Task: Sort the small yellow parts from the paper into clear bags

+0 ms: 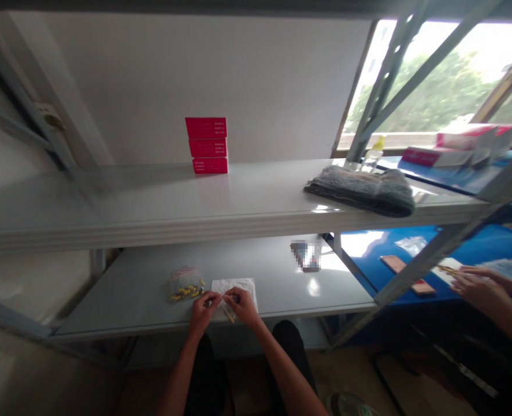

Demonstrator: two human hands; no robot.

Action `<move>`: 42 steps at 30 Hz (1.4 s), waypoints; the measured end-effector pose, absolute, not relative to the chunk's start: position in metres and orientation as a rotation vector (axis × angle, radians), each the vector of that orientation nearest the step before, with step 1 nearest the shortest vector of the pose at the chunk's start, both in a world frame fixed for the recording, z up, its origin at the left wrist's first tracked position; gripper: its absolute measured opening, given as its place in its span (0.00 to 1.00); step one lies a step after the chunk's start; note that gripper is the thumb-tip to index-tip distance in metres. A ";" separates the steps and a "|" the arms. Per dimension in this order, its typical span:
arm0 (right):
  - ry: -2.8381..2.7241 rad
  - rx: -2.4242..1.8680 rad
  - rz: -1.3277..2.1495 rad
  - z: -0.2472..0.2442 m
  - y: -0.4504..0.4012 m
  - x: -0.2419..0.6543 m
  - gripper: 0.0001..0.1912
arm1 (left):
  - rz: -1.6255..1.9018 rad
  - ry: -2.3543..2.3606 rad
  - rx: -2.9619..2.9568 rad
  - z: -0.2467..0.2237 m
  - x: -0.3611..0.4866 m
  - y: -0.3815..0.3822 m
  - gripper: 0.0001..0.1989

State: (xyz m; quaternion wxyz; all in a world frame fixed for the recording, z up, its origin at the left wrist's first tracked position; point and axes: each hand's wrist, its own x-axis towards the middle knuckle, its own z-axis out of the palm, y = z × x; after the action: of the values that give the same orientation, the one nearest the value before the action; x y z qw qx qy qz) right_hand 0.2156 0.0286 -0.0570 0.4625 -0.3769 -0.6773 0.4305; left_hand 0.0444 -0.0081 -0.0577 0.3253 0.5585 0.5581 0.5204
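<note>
My left hand (204, 310) and my right hand (241, 304) meet over the front edge of the lower shelf, fingers pinched close together. Between them hangs what looks like a small clear plastic bag (227, 312) with a slim gold-coloured piece in its lower part. Both hands seem to grip its top; the fingers hide much of it. Under and behind my hands lies a white sheet or cloth (245, 283). Left of it rests a larger clear zip bag (185, 276) with several small yellow, brass-like pieces (189, 292).
The upper shelf (121, 199) carries stacked red boxes (210, 147) and a folded grey cloth (364, 189). A blurred phone-like object (307, 256) lies on the lower shelf (273, 260). On the right, a co-worker's hands (481, 283) work at a blue table (368, 245), near a phone (407, 274).
</note>
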 end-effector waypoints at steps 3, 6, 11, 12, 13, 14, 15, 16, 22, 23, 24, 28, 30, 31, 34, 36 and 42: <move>-1.683 -0.931 1.046 -0.056 0.028 0.216 0.15 | 1.371 1.464 1.447 -0.058 0.044 -0.008 0.14; -1.671 -0.916 1.051 -0.056 0.028 0.216 0.14 | 1.377 1.470 1.448 -0.060 0.043 -0.007 0.14; -1.666 -0.887 1.067 -0.054 0.027 0.217 0.13 | 1.385 1.474 1.450 -0.062 0.044 -0.008 0.13; -1.668 -0.887 1.066 -0.054 0.027 0.217 0.13 | 1.390 1.477 1.447 -0.061 0.044 -0.008 0.13; -1.669 -0.889 1.065 -0.054 0.027 0.217 0.14 | 1.395 1.479 1.444 -0.061 0.044 -0.009 0.13; -1.670 -0.892 1.064 -0.054 0.027 0.217 0.14 | 1.401 1.479 1.442 -0.060 0.044 -0.009 0.13; -1.670 -0.894 1.064 -0.054 0.028 0.217 0.14 | 1.405 1.478 1.440 -0.060 0.044 -0.009 0.13; -1.669 -0.895 1.065 -0.054 0.028 0.217 0.15 | 1.408 1.475 1.438 -0.059 0.045 -0.010 0.13; -1.649 -0.896 1.087 -0.056 0.028 0.217 0.15 | 1.397 1.472 1.426 -0.057 0.045 -0.010 0.13; -1.649 -0.894 1.091 -0.056 0.028 0.217 0.15 | 1.396 1.474 1.424 -0.057 0.045 -0.010 0.13; -1.651 -0.891 1.096 -0.055 0.028 0.217 0.15 | 1.394 1.475 1.425 -0.057 0.045 -0.010 0.13; -1.661 -0.879 1.105 -0.053 0.028 0.218 0.14 | 1.386 1.479 1.438 -0.056 0.046 -0.010 0.13; -1.667 -0.878 1.095 -0.053 0.028 0.219 0.14 | 1.386 1.485 1.448 -0.056 0.046 -0.010 0.13; -1.671 -0.878 1.087 -0.053 0.028 0.219 0.14 | 1.385 1.485 1.456 -0.056 0.046 -0.010 0.13; -1.686 -0.871 1.078 -0.054 0.027 0.220 0.14 | 1.378 1.471 1.488 -0.055 0.046 -0.010 0.14; -1.690 -0.869 1.075 -0.054 0.027 0.220 0.14 | 1.370 1.472 1.499 -0.054 0.046 -0.010 0.14; -1.615 -0.895 1.112 -0.052 0.025 0.218 0.17 | 1.414 1.509 1.384 -0.054 0.047 -0.011 0.15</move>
State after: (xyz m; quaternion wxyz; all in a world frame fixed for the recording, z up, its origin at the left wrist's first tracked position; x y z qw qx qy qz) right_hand 0.2176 0.0246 -0.0516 0.4732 -0.3657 -0.6602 0.4544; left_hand 0.0472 -0.0107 -0.0539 0.3208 0.5267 0.5743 0.5384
